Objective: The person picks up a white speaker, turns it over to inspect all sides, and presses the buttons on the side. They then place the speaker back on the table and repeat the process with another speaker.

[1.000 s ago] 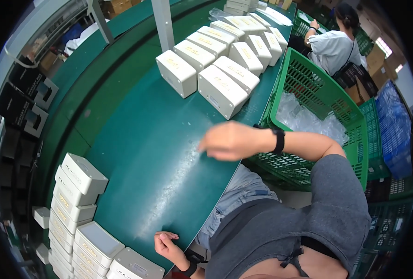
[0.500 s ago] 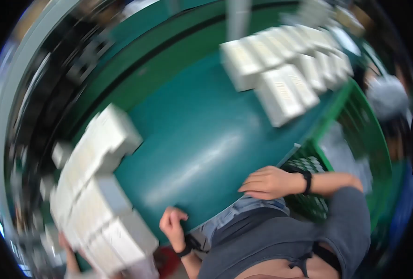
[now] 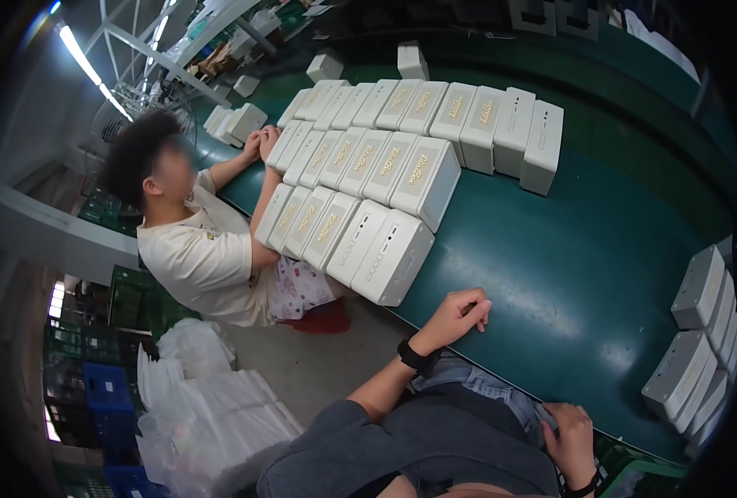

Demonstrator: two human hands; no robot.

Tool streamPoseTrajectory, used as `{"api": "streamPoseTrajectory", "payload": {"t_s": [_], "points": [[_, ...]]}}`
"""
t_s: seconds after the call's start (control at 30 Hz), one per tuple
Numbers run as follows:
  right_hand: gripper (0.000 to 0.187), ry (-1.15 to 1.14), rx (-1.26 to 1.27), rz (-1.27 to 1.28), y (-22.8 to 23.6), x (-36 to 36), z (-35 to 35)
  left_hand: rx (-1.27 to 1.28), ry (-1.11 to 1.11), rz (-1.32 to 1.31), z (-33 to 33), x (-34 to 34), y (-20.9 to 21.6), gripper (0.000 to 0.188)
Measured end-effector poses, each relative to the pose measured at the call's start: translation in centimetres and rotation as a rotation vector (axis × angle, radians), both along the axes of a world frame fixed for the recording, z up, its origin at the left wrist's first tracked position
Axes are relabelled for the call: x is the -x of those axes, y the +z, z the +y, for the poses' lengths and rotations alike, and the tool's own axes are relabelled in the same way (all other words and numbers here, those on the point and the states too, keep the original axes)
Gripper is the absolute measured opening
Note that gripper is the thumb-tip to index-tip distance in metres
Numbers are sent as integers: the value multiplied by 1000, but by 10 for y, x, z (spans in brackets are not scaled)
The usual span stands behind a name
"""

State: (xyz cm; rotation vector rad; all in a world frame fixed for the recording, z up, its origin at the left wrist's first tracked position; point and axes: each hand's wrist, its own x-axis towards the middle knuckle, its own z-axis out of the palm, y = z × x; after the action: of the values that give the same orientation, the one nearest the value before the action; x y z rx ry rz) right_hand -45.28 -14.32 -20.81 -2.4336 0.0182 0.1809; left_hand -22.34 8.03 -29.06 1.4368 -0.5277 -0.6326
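We see white boxes [image 3: 422, 178] standing in three close rows on the green worktop [image 3: 542, 274], to the left of centre, with a second group [image 3: 675, 378] at the far right. The rows press side against side, probably so that they hold one another upright and leave a bare stretch between the groups. Most turn a gold-lettered panel upward, but a few, such as the nearest box [image 3: 397, 257], show a face with buttons and sockets instead; we cannot tell why. The left hand [image 3: 455, 319] is over the near edge, apart from that box, its fingers loosely curled around nothing. The right hand [image 3: 569, 436] lies along the edge beside the jeans [image 3: 476, 386], its fingers slightly bent and spread; we see nothing in its hold, and it seems merely to rest there. A co-worker [image 3: 211, 249] sits at the left, hands by the far end of the rows; whether they touch a box, we cannot make out. Plastic bags [image 3: 227, 407] lie heaped behind.
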Motion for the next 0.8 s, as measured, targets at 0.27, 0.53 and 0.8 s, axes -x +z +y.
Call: {"api": "streamPoseTrajectory", "payload": {"t_s": [0.27, 0.53, 0.8], "points": [[28, -39, -44, 47, 6, -2, -4, -302, -94, -202, -1, 3, 45, 15], [28, -14, -38, 46, 1, -5, -8, -193, -46, -393, 16, -76, 222, 28], [29, 0, 26, 75, 5, 5, -9, -942, 43, -511, -57, -311, 281, 46]]}}
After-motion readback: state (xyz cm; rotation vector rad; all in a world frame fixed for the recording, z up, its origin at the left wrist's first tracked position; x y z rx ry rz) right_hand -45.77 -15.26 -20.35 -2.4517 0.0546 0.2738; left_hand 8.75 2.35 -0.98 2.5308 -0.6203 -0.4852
